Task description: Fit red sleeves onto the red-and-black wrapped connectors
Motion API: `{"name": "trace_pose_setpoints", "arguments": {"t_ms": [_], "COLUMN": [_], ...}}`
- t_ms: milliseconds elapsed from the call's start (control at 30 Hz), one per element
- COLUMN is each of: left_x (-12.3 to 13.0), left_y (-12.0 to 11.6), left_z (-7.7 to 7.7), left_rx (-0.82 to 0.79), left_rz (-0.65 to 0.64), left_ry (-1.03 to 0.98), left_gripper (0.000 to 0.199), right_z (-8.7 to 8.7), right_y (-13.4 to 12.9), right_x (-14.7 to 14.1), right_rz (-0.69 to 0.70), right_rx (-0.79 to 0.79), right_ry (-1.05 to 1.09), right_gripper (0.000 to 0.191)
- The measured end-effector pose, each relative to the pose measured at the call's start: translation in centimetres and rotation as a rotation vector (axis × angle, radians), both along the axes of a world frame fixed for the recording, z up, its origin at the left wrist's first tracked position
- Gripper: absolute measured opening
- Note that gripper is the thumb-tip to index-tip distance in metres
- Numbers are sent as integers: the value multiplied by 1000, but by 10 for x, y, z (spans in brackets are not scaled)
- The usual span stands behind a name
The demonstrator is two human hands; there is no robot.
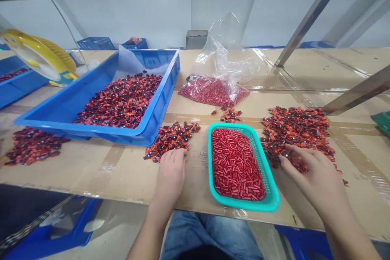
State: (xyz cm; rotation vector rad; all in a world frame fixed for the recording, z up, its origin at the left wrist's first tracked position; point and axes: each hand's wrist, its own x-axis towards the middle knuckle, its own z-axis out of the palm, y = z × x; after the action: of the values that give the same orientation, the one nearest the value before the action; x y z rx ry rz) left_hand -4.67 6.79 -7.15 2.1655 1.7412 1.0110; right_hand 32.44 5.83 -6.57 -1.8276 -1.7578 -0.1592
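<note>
My left hand [173,172] rests at the near edge of a small pile of black and orange parts [173,136]. Its fingers are curled together and their tips are hidden, so what they hold cannot be made out. Over the larger pile of similar black and orange parts [297,128] on the right, my right hand [313,176] has its thumb and index finger apart, with nothing visibly held. Between my hands stands a green plastic basket [274,203] filled with small dark red tubes [236,162].
A large blue bin [158,113] of dark and orange parts stands at left, with another pile [33,146] beside it. Behind the basket are a clear bag [216,89] of red tubes and a few loose parts [231,115]. A yellow fan [39,55] and metal posts [313,16] stand around.
</note>
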Motion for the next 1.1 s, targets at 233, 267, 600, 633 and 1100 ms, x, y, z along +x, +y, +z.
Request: {"name": "trace_pose_setpoints", "arguments": {"t_ms": [233,267,600,633,1100], "left_x": [-1,0,3,5,42], "left_y": [9,11,-3,-9,-62], "left_z": [0,2,19,21,42], "left_rx": [-84,-94,-250,-281,-509], "left_rz": [-44,-46,11,17,-105], "left_ry": [-1,-21,-646,-745,-1472], "left_gripper": [17,17,8,13,36], "right_z": [14,18,20,20,73], "right_y": [-2,-3,7,7,-38], "right_x": [-30,-42,-87,-87,-129], "right_rz": [240,353,549,549,729], "right_rx": [52,34,-136,-138,-111], "right_ry": [-71,-74,-158,-141,820], "right_gripper": [38,32,25,25,10]}}
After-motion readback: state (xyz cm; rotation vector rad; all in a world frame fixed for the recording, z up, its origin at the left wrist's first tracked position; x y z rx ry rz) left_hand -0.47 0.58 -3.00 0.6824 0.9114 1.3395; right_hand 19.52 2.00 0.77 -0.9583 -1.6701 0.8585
